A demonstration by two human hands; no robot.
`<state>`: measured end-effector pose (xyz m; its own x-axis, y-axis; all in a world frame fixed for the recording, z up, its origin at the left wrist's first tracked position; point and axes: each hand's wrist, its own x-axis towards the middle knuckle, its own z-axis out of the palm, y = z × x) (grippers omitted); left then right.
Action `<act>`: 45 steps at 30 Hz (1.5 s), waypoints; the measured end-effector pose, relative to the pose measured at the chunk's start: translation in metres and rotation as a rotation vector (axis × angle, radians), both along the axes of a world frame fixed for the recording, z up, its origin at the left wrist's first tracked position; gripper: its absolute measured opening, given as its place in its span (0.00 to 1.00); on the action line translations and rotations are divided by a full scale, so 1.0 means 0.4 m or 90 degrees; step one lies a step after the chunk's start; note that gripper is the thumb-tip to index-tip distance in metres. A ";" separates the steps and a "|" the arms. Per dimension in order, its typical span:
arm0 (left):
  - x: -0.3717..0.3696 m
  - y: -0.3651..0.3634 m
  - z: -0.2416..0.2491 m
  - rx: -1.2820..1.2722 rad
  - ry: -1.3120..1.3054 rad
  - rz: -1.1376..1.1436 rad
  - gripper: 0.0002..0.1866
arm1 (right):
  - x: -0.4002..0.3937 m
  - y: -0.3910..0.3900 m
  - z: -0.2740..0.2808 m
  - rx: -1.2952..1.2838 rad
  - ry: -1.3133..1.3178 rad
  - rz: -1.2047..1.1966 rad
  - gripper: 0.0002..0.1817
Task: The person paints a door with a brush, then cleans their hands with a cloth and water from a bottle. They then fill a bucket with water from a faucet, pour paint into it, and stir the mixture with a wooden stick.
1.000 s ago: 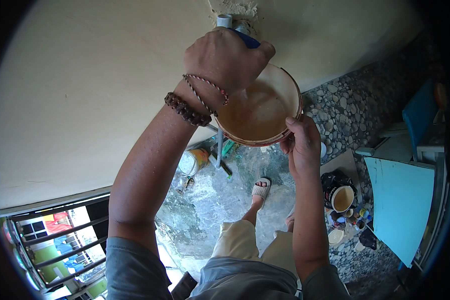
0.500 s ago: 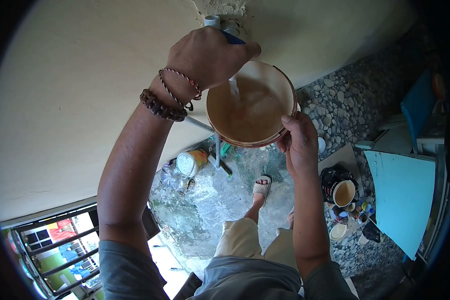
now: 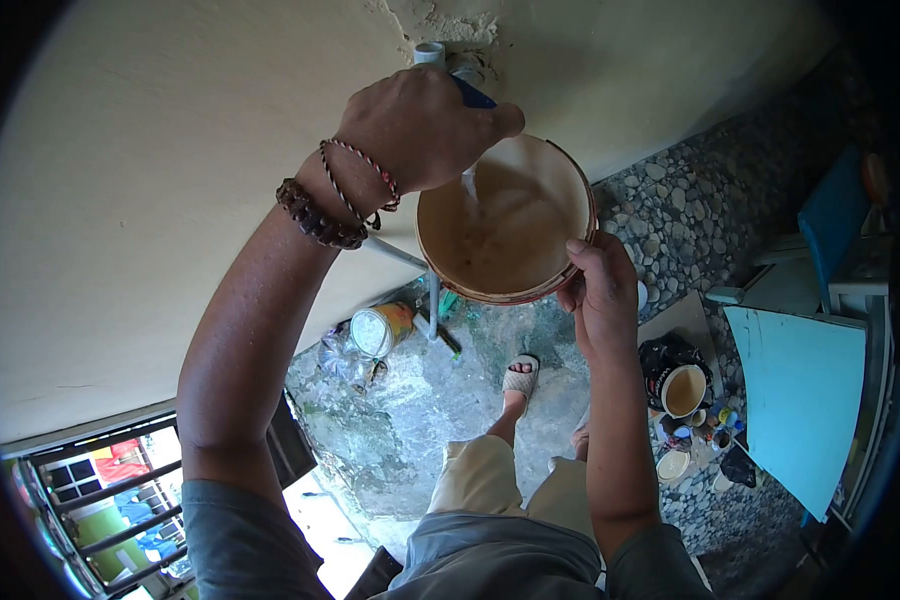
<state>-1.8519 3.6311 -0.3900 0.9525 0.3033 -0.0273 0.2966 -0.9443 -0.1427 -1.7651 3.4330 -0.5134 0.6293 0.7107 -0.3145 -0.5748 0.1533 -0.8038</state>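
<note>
My left hand is closed around the blue handle of a tap at the wall; the back of the hand hides most of the tap and the fingers. Below it, a thin stream of water runs into a round bucket with a pale inner wall. Cloudy, bubbly water shows inside. My right hand grips the bucket's rim at the lower right, thumb on top and fingers underneath. The bucket is held up in the air, its mouth facing me.
A white pipe juts from the wall. Below, a paint can stands by the wall on the concrete floor. To the right are another bucket, small containers, a light-blue panel and pebbled flooring.
Both hands and the bucket appear slightly lower in view. Water keeps running, and the surface inside the bucket looks more stirred and bubbly. Both grips stay the same.
</note>
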 end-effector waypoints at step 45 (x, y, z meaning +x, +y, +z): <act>-0.002 -1.151 -0.833 -1.169 -0.423 0.524 0.12 | 0.142 -1.028 -0.565 -0.095 0.211 -0.039 0.19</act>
<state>-1.8526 3.1708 -0.7230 0.6370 0.5818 -0.5057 0.2183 0.4930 0.8422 -1.7083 3.0217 -0.7395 0.5153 0.6061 -0.6059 -0.8016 0.0908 -0.5909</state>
